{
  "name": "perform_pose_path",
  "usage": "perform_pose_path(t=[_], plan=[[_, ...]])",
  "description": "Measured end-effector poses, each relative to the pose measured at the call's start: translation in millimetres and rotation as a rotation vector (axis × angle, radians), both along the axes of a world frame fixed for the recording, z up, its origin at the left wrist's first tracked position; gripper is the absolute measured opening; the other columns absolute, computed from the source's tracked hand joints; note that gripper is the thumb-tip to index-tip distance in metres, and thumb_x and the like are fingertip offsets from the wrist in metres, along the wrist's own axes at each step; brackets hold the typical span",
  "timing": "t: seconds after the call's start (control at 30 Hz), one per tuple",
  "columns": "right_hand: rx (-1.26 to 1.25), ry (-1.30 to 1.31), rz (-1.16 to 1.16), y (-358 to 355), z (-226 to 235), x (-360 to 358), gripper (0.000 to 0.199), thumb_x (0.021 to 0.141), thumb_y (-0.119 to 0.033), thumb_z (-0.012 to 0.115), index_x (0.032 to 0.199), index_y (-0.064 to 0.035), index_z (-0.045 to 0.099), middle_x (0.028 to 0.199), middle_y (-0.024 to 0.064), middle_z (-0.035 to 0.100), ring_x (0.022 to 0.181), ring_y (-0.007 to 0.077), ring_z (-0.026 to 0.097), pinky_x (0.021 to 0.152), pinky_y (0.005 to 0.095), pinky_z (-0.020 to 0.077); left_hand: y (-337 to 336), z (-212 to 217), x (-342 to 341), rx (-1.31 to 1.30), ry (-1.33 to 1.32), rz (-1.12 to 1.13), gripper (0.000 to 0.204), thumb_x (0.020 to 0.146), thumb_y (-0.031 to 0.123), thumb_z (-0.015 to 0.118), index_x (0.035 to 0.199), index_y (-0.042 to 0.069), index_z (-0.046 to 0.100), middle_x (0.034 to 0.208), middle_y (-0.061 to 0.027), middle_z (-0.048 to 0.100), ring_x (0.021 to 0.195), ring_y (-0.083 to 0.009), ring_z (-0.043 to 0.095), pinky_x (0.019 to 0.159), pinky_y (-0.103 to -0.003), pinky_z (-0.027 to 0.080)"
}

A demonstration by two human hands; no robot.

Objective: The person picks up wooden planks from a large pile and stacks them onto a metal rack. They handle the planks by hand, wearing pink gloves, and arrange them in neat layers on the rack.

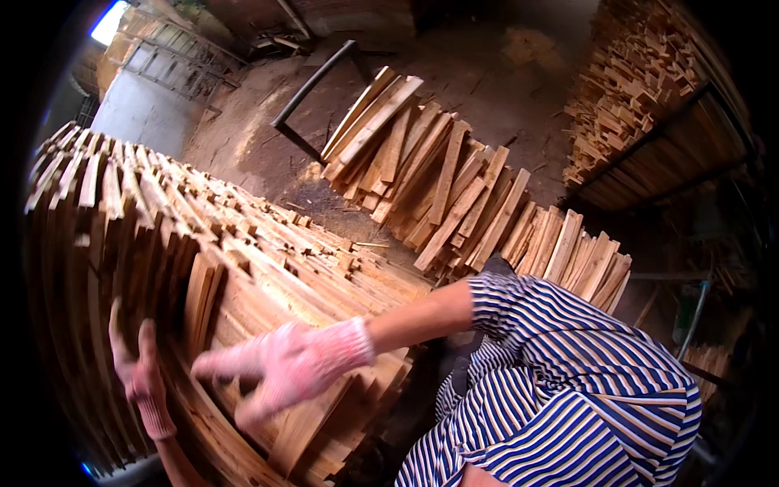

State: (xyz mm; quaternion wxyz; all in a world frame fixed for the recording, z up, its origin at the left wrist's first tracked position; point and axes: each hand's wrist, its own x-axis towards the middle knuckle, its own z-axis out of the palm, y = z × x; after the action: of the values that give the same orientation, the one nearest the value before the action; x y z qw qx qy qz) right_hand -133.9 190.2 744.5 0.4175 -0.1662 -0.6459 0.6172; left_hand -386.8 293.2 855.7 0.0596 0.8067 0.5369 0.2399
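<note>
My right hand (296, 365), in a pink and white knitted glove, reaches leftward over a pile of sawn wooden strips (268, 292). Its fingers are stretched and spread, and nothing shows in them. At the lower left my left hand (142, 377), in a matching glove, points upward with thumb and fingers apart, also holding nothing visible. Between the hands and just beyond them, a few short strips (203, 296) lean together against the pile. Below my right hand lie wider planks (308, 422); whether the glove touches them I cannot tell.
Another row of cut strips (454, 187) lies across the middle, beside a bent dark metal bar (316, 89). A large heap of wood pieces (625, 97) stands at the far right behind a dark metal frame (649, 166). Brown dirt floor (243, 122) shows beyond.
</note>
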Motion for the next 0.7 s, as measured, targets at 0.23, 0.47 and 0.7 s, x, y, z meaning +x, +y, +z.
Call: perform_pose_path(t=[0.23, 0.47, 0.7], plan=[[-0.670, -0.145, -0.585, -4.2, -213.2, 161.4, 0.080, 0.090, -0.045, 0.065, 0.153, -0.0044, 0.037, 0.147, 0.0212, 0.051, 0.129, 0.0256, 0.055, 0.108, 0.0341, 0.0464, 141.8, -158.7, 248.7, -0.649, 0.446, -0.513, 0.082, 0.090, 0.049, 0.071, 0.149, 0.000, 0.042, 0.151, -0.0198, 0.048, 0.137, -0.0323, 0.048, 0.114, -0.041, 0.039], [-1.193, -0.445, -0.722, -108.9, -390.3, 248.6, 0.075, 0.090, -0.044, 0.067, 0.147, 0.0003, 0.044, 0.131, 0.0158, 0.063, 0.118, 0.0214, 0.062, 0.097, 0.0298, 0.0497, 237.5, -506.5, 364.2, -0.897, 0.451, -0.452, 0.100, 0.084, 0.061, 0.073, 0.148, -0.008, 0.038, 0.146, -0.0282, 0.049, 0.136, -0.0343, 0.049, 0.113, -0.039, 0.040], [-1.486, -0.061, -0.691, -113.8, -533.5, 312.9, 0.074, 0.090, -0.034, 0.074, 0.149, -0.0035, 0.042, 0.105, 0.0079, 0.065, 0.085, 0.0139, 0.060, 0.069, 0.0282, 0.0494, 307.4, -687.4, 438.8, -0.692, 0.347, -0.040, 0.120, 0.072, 0.075, 0.073, 0.153, -0.003, 0.031, 0.152, -0.0291, 0.041, 0.138, -0.0403, 0.045, 0.112, -0.044, 0.040]])
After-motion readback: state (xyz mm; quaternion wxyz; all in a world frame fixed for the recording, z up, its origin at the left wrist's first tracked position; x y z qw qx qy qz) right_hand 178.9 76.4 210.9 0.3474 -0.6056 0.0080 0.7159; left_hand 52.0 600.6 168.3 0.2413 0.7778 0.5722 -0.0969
